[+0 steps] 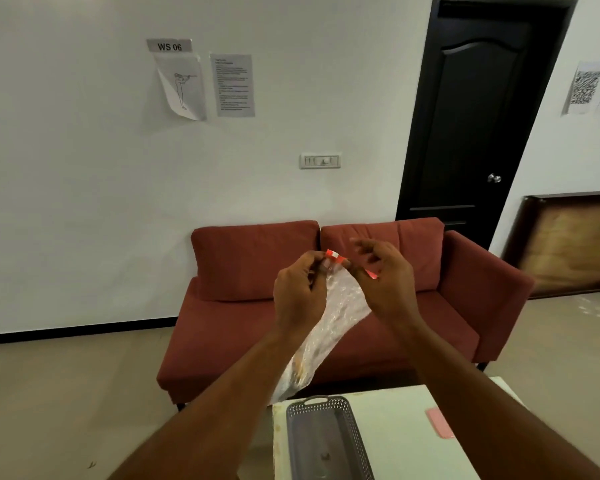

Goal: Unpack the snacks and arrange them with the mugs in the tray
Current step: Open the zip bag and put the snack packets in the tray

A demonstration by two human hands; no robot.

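A clear plastic snack bag (329, 327) with a red and white top strip hangs in the air in front of me. My left hand (300, 292) pinches the left side of its top edge. My right hand (385, 282) pinches the right side, with the other fingers spread. Brownish snacks show through the lower part of the bag. Below the bag a grey perforated tray (350, 431) with a handle lies on the white table (395, 438). No mugs are in view.
A flat pink object (440, 422) lies on the table to the right of the tray. Behind the table stands a red sofa (243, 268) against a white wall. A black door (478, 116) is at the back right.
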